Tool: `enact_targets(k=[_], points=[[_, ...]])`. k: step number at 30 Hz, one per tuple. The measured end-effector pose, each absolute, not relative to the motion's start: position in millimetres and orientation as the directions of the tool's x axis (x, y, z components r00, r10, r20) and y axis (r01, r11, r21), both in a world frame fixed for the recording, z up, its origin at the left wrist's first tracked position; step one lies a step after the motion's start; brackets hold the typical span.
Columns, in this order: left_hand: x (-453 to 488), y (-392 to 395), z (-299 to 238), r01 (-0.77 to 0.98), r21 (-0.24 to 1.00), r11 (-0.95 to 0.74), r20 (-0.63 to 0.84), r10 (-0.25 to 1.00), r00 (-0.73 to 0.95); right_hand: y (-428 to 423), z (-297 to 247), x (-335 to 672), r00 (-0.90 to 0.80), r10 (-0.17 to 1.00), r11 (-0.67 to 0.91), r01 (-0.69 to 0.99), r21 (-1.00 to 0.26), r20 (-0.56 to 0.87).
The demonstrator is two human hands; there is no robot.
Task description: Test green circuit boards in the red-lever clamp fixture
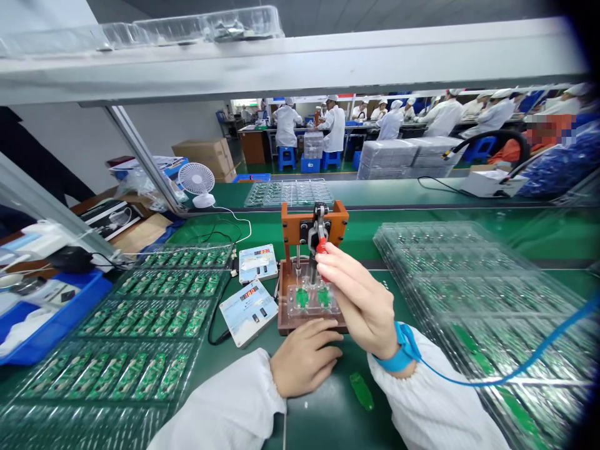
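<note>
A brown test fixture (313,262) stands on the green mat in front of me, with two small green boards (312,297) under its clear plate. My right hand (360,300) is closed round the fixture's red-tipped lever (320,240). A blue wrist strap (403,350) with a blue cord sits on that wrist. My left hand (302,356) rests loosely curled on the mat at the fixture's front edge, and I see nothing in it. One loose green board (362,391) lies on the mat between my sleeves.
Clear trays of green boards (140,337) fill the left. A stack of clear trays (469,294) lies at the right. Two white meters (248,311) with red digits sit left of the fixture. A small white fan (197,181) stands behind. A blue bin (51,325) is far left; workers in white stand at the back.
</note>
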State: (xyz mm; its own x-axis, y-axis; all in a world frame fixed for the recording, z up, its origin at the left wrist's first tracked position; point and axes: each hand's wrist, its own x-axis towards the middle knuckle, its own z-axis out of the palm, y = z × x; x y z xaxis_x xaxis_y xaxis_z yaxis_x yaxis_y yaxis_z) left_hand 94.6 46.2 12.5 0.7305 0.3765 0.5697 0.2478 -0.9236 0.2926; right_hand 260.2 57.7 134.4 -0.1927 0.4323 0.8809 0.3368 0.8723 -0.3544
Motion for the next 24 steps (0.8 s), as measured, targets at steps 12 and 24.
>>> enact_targets(k=[12,24], points=[[89.8,38.3,27.1,0.129,0.720,-0.682,0.411,0.569,0.712,65.4,125.6,254.8,-0.127,0.435,0.895,0.165,-0.414,0.891],[-33.2,125.9,87.1,0.729,0.633,-0.262,-0.077,0.915,0.396,67.6,123.9,253.6,-0.115,0.433,0.900,0.115,-0.421,0.894]])
